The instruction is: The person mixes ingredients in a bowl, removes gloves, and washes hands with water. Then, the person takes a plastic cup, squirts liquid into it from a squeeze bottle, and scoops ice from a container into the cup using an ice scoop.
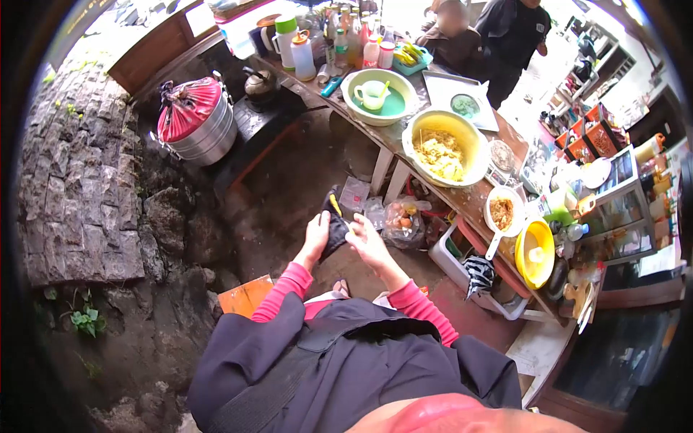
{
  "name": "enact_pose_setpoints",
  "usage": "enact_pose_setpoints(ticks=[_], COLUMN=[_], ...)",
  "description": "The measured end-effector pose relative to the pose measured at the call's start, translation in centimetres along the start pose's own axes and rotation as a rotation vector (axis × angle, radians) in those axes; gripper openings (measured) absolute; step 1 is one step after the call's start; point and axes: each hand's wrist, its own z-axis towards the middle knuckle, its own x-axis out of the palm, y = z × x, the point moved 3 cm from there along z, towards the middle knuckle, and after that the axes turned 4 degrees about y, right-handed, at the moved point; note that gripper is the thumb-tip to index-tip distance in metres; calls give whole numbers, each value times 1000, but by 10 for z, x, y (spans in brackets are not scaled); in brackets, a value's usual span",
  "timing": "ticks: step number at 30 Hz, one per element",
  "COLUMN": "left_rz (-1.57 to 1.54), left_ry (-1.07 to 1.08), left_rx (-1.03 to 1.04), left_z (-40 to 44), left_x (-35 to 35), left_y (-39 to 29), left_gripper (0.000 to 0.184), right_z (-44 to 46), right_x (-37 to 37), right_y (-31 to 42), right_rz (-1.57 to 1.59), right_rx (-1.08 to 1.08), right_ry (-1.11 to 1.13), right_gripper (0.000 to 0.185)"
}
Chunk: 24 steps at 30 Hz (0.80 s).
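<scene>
In front of my body, my left hand [315, 237] is closed around a small dark cloth item [336, 232] with a yellow strip near its top. Whether it is a pouch, a glove or a folded rag I cannot tell. Just to the right is my right hand [368, 244], its fingers partly apart and their tips at the edge of the dark item. A clear plastic bag of eggs [403, 222] sits on the floor beyond the right hand.
A long table [462, 202] bears a yellow basin of shredded food [442, 153], a green-water basin [382, 101] and a frying pan [503, 211]. Left are a large steamer pot [206, 137] and a kettle [261, 85]. Two people [505, 32] are behind the table. An orange board [245, 296] lies low beside me.
</scene>
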Motion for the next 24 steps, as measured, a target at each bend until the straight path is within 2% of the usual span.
enact_pose_setpoints(ticks=[1,2,3,4,6,7,8,11,12,14,18,19,20,22,24], left_rz=[-182,-365,-553,-747,-846,-940,-1035,-1335,-1336,-1085,-604,-1157,-1160,-938,-1027], left_ry=[46,86,194,317,268,256,247,222,211,78,-131,270,261,237,314], left_rx=[-67,-133,-201,-265,-285,-306,-324,-372,-377,-317,-214,-241,-241,-242,-248], left_z=[0,-4,7,-7,-31,-40,-48,-56,-61,-62,-60,-43,-48,-60,-61], left_x=[-3,-6,-4,4,9,15,24,50,54,53,65,56,55,55,58], left_y=[4,-2,22,17,5,-2,-10,-30,-32,-37,-43,11,6,-15,-28], left_gripper=[37,37,36,35,34,34,34,34,34,33,33,34,34,35,38], right_z=[8,8,4,1,21,46,39,39,41,42,42,39,40,41,41], right_x=[-4,4,22,42,67,62,58,57,55,52,54,56,56,52,49], right_y=[4,31,66,84,61,28,40,18,15,12,9,13,12,16,19], right_rz=[-215,-112,64,249,537,505,720,598,652,596,413,352,352,139,81], right_rx=[-241,-303,-329,-339,-224,-183,-97,-161,-174,-242,-352,-395,-387,-544,-595], right_ry=[-79,-27,80,184,345,267,230,234,197,50,-51,-82,-77,-124,-157], right_gripper=[40,34,33,34,46,50,50,54,54,56,53,50,50,48,45])
